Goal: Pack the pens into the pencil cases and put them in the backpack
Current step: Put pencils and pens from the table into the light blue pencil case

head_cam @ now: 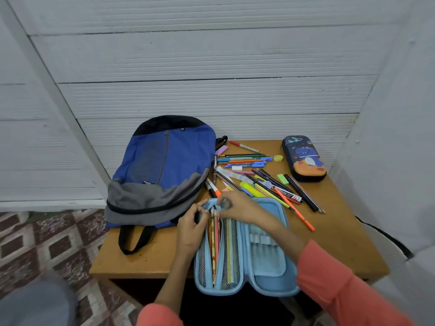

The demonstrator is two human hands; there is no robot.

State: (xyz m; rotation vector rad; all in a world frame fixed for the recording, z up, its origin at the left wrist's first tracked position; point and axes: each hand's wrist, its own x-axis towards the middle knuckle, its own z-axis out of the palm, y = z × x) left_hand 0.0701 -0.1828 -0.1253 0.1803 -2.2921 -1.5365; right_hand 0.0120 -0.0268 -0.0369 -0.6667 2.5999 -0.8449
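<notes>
White ribbed wall panels (211, 55) enclose a narrow corner on three sides; patterned red-and-cream floor tiles (47, 243) show at lower left. A brown wooden counter (341, 243) stands against the back wall. A blue, grey and black backpack (164, 172) lies flat on its left part, zipped, with its straps hanging over the near edge. Loose pens (259, 180), pencils, highlighters and erasers are scattered mid-counter, and a closed pencil case (304, 158) with a space print lies at the far right. An open pencil case (270, 267), pale blue, rests on the near edge and overhangs it; its left half holds several pencils behind mesh. The left hand (190, 231), fingers curled, pinches the far rim of that half. The right hand (242, 208) has its fingertips pressed together just over the pencil ends; what it pinches cannot be told. Both sleeves are coral.
</notes>
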